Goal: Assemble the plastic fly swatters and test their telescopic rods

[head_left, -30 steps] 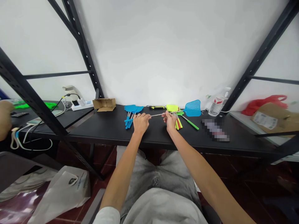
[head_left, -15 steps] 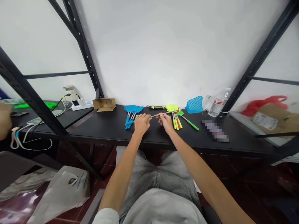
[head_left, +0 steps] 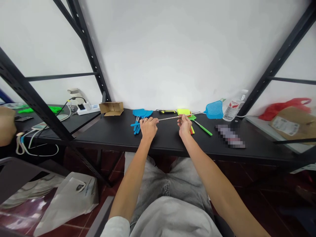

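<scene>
A blue fly swatter (head_left: 214, 110) is held nearly level above the black table, its mesh head to the right. My left hand (head_left: 148, 129) is closed around its handle end, palm down, with a bit of blue handle sticking out at the left. Further along the thin metal rod, my right hand (head_left: 184, 125) pinches it. Bare rod shows between the two hands. Behind my left hand lie several blue swatters (head_left: 142, 113). Near my right hand are yellow swatters (head_left: 183, 111), partly hidden by it, and a green-handled swatter (head_left: 203, 128).
A box cutter (head_left: 168, 112) lies by the wall. An open cardboard box (head_left: 111, 108) stands at the left, a water bottle (head_left: 234, 105) and a blurred-out item (head_left: 230, 135) at the right. Black shelf posts flank the table (head_left: 111, 135). Another person's hand (head_left: 7, 126) shows far left.
My right hand has moved right along with the swatter's head, away from my left hand. More metal rod now shows between the hands. The view has shifted slightly.
</scene>
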Demonstrator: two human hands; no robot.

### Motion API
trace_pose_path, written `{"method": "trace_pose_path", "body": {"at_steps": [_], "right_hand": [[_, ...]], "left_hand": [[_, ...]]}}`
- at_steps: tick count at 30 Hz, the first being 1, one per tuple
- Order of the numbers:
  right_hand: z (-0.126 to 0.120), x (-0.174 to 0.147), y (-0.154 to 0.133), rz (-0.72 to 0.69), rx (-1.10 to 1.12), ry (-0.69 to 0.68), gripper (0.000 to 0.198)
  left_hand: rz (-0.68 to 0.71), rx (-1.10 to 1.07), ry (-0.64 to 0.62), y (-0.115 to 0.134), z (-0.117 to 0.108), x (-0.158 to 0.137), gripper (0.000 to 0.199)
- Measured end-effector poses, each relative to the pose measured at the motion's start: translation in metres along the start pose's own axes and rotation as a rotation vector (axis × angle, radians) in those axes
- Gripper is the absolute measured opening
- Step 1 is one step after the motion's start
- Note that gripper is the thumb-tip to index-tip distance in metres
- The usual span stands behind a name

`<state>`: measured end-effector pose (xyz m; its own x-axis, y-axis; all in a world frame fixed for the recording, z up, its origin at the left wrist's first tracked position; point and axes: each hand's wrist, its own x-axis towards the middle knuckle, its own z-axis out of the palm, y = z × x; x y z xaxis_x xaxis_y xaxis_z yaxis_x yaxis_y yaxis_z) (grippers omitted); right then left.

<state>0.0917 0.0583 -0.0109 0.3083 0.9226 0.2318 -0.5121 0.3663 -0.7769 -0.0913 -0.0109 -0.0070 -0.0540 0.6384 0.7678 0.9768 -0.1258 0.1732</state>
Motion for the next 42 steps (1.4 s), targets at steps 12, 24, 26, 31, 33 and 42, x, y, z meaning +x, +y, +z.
{"method": "trace_pose_path", "body": {"at_steps": [12,24,26,31,33,42], "right_hand": [[-0.005,0.008,-0.006,-0.069,-0.085,0.091,0.046],[0.013,-0.025,0.007,0.024,-0.304,-0.545,0.043],[0.014,-0.026,0.008,0.017,-0.296,-0.546,0.043],[0.013,-0.023,0.009,0.047,-0.274,-0.432,0.044],[0.013,-0.020,0.009,0.039,-0.268,-0.369,0.045],[0.003,-0.006,0.005,-0.006,-0.178,-0.115,0.044]], "left_hand": [[-0.020,-0.024,-0.008,-0.004,-0.004,0.000,0.029],[0.188,-0.081,-0.118,0.008,-0.005,0.000,0.032],[0.193,-0.084,-0.121,0.008,-0.003,-0.001,0.032],[0.157,-0.075,-0.114,0.009,0.001,0.000,0.030],[0.140,-0.078,-0.112,0.008,0.001,0.000,0.030],[0.068,-0.045,-0.057,-0.003,-0.002,0.002,0.029]]}}
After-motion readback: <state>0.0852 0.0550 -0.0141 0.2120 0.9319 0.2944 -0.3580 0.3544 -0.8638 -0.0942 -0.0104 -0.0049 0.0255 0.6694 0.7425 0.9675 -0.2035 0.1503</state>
